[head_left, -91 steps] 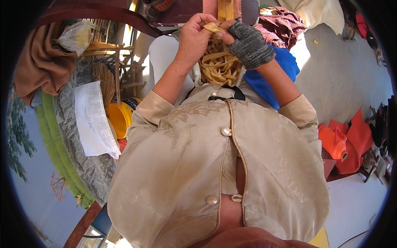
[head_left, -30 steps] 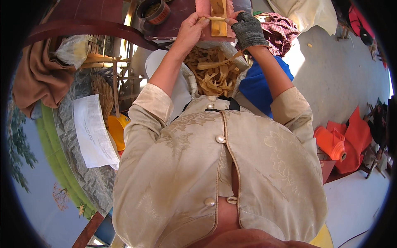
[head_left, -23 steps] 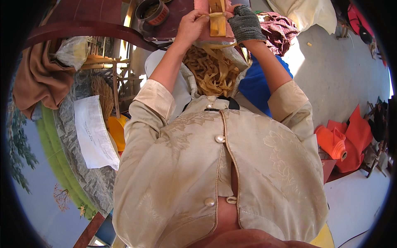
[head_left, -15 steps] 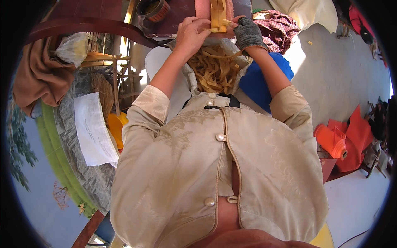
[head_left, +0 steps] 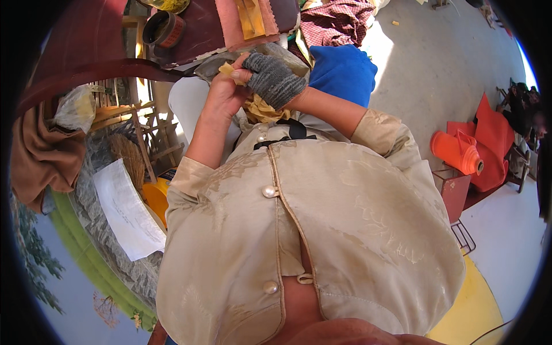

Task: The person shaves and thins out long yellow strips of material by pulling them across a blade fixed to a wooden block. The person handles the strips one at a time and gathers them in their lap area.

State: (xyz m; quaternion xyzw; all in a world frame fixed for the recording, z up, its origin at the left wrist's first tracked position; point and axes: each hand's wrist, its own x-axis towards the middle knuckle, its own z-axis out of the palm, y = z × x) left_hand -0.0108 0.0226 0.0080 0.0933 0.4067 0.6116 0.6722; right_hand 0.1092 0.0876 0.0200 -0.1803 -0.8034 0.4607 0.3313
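Note:
My two hands are together above my lap, just short of the table edge. A small pale-yellow strip is pinched between the fingers of my left hand. My right hand, in a grey knitted fingerless glove, has its thumb and fingers closed on the same strip. Partly hidden beneath my wrists, a heap of crinkled tan strips lies in my lap. Beyond the hands, a yellow-brown wooden piece rests on a pink cloth on the dark red table.
A dark round tin stands on the table at left. Right of my hands lie a blue cloth and a checked red cloth. An orange flask is far right. Brown cloth hangs at left, near a white sack.
My hands have drawn back from the wooden piece toward me and come together, the right one crossing leftward. The view has shifted, and the lap heap is now mostly covered.

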